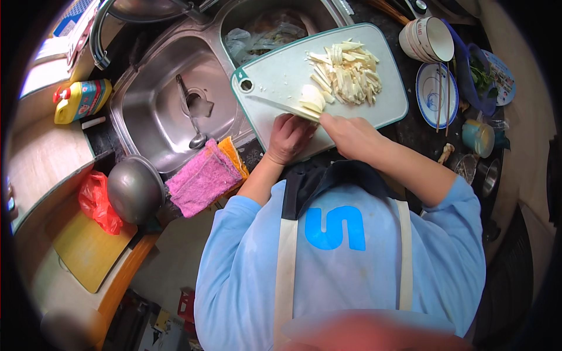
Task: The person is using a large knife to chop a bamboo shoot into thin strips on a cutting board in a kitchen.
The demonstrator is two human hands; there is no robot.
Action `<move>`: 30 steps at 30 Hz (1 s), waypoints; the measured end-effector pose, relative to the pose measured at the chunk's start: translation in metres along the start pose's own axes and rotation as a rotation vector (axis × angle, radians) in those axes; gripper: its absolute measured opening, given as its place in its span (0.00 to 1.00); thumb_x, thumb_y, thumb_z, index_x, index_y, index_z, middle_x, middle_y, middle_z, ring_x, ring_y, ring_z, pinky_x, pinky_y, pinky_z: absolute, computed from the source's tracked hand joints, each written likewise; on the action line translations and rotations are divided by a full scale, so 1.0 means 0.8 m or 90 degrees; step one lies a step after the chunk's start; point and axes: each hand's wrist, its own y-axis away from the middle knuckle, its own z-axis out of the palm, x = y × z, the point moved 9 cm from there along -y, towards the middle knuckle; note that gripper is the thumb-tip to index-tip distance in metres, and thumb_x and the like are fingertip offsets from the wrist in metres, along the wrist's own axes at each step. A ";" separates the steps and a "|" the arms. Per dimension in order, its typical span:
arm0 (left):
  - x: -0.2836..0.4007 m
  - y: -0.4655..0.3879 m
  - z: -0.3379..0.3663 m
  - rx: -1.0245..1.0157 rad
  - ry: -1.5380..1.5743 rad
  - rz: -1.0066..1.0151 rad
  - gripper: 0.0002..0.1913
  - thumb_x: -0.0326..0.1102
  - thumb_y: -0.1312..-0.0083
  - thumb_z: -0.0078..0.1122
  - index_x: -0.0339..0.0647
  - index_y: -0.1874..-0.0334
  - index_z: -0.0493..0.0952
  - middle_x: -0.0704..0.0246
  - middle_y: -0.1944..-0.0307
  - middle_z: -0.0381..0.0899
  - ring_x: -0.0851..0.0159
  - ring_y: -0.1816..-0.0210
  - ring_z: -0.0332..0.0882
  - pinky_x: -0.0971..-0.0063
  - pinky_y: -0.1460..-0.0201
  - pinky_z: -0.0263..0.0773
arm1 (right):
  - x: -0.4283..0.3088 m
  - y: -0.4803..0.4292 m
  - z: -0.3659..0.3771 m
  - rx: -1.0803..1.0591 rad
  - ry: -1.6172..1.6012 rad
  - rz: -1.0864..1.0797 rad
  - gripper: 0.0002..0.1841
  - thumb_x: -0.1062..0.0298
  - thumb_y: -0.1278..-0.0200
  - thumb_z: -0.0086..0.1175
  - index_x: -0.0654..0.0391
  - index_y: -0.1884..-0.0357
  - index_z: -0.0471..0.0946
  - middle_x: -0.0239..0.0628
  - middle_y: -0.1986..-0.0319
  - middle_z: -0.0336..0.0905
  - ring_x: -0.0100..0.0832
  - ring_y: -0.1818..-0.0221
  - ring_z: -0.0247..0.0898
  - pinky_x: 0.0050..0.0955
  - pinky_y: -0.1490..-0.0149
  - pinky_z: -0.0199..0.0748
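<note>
My right hand [349,134] is closed around the handle of a kitchen knife [283,106], whose blade points left across a white cutting board with a green rim [390,103]. Just beyond the blade, touching or close to it, lie pale vegetable slices [312,98]. A heap of pale cut vegetable strips [351,72] rests farther back on the board. On the near side of the blade, my left hand [290,136] is on the board with its fingers curled. The knife and the hand's own back hide its fingertips, so whether it holds a piece cannot be told.
The board overlaps the sink's right basin, which holds plastic bags [263,37]. A ladle [197,139] lies in the left basin [153,101]. Pink cloth [204,177] and a metal bowl [136,189] are at left. Stacked bowls [426,39] and a plate with chopsticks [426,94] stand right.
</note>
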 end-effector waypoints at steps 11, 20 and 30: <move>0.002 -0.004 -0.003 -0.009 -0.011 -0.002 0.18 0.28 0.54 0.71 0.42 0.58 0.82 0.63 0.56 0.80 0.50 0.54 0.77 0.60 0.49 0.74 | 0.008 -0.002 0.034 0.002 -0.003 -0.006 0.07 0.69 0.36 0.45 0.60 0.58 0.66 0.54 0.70 0.78 0.55 0.68 0.78 0.48 0.65 0.76; 0.005 0.003 -0.010 -0.015 0.023 0.001 0.16 0.26 0.53 0.68 0.39 0.58 0.81 0.62 0.57 0.79 0.52 0.55 0.76 0.62 0.50 0.73 | -0.006 -0.003 -0.009 -0.001 -0.028 -0.019 0.07 0.71 0.37 0.45 0.60 0.58 0.66 0.54 0.71 0.80 0.54 0.66 0.79 0.48 0.65 0.76; 0.005 0.002 -0.004 -0.019 -0.044 -0.008 0.17 0.25 0.55 0.68 0.40 0.59 0.81 0.62 0.59 0.80 0.51 0.55 0.76 0.61 0.49 0.73 | -0.005 0.028 0.011 -0.081 -0.009 0.035 0.06 0.72 0.36 0.45 0.62 0.60 0.65 0.54 0.72 0.78 0.54 0.68 0.79 0.47 0.66 0.76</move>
